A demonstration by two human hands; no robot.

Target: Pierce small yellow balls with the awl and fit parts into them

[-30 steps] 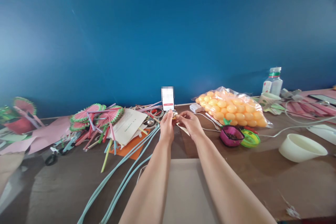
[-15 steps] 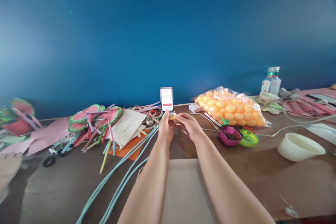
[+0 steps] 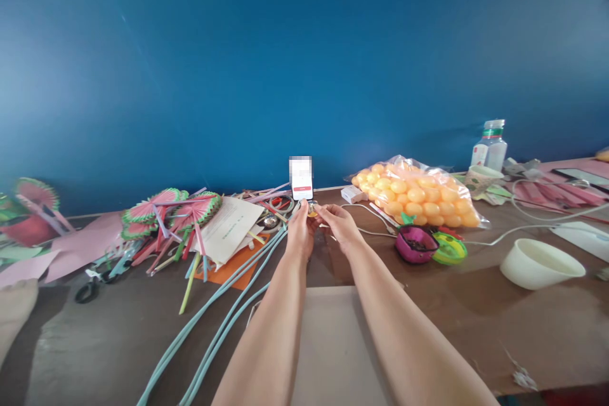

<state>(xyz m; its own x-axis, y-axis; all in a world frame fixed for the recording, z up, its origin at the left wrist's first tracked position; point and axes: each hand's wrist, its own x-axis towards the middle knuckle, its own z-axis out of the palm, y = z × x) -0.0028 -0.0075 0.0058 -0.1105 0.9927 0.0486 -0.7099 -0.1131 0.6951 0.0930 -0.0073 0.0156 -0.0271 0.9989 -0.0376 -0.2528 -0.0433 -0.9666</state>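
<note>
Both arms reach forward over the table, and the hands meet at its middle. My left hand [image 3: 299,231] is closed, its thumb and fingers pinching a small shiny gold-and-silver piece [image 3: 312,208]. From the other side, the bent fingertips of my right hand [image 3: 341,226] close on the same piece. The fingers cover much of it, so its kind cannot be made out. Just behind the hands a phone [image 3: 301,179] stands upright with its screen lit. A round shiny metal object [image 3: 271,221] lies left of my left hand.
Pale-blue tubes [image 3: 223,323], papers [image 3: 231,228] and watermelon-pattern paper fans [image 3: 197,210] lie left. On the right are a bag of orange balls [image 3: 419,196], a purple container [image 3: 416,246], a white bowl [image 3: 542,265] and cables. Another person's hand [image 3: 18,304] shows at far left.
The view has shifted slightly. Both hands stay together around the small shiny piece, with only a slight change in the fingers. At far left, the other person's hand has moved a little.
</note>
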